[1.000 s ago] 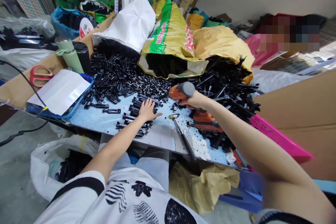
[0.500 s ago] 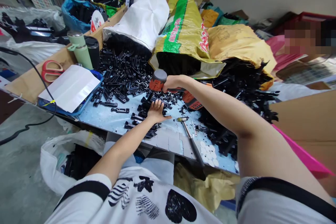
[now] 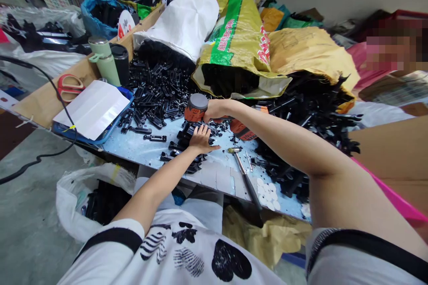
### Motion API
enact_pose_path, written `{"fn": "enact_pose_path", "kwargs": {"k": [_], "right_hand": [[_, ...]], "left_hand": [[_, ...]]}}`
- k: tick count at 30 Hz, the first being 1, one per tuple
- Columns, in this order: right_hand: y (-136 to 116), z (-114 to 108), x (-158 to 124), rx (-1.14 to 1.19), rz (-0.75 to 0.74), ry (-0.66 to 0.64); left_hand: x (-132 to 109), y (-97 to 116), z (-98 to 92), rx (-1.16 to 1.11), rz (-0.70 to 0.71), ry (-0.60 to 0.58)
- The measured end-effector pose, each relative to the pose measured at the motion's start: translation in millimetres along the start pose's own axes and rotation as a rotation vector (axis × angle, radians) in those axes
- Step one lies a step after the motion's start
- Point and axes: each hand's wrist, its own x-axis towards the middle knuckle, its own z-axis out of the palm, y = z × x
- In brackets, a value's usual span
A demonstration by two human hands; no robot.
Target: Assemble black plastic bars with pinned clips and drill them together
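My right hand (image 3: 216,110) is wrapped round the handle of an orange and black cordless drill (image 3: 195,107), held over the workbench (image 3: 133,147). The drill's grey rear end faces up, and its tip is hidden from me. Just below it, my left hand (image 3: 200,140) lies with fingers spread on a row of black plastic parts (image 3: 177,148). A hammer (image 3: 245,178) with a black handle rests to the right of that row. Small screws (image 3: 219,127) are scattered behind my left hand. Loose black pieces (image 3: 155,89) are heaped at the back left.
A white sack (image 3: 187,22), a yellow-green sack (image 3: 240,40) and a tan sack (image 3: 304,49) spill black parts onto the bench. White discs (image 3: 267,193) lie at its front edge. A blue tray (image 3: 96,140) with paper, scissors (image 3: 70,87) and a green bottle (image 3: 105,62) stand left.
The drill and my right hand have shifted slightly left and down, nearer my left hand. My left hand stays spread on the parts. The whole view has moved a little.
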Motion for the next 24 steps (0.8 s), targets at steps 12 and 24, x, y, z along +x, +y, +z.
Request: {"fn": "enact_pose_path", "kwargs": {"k": [12, 24], "right_hand": [[-17.1, 22.9, -22.0, 0.016, -0.024, -0.078], [-57.1, 29.4, -56.0, -0.135, -0.12, -0.033]], "left_hand": [[-106.1, 2.0, 13.7, -0.001, 0.016, 0.047], [-103.7, 1.4, 13.5, 0.066, 0.04, 0.134]]}}
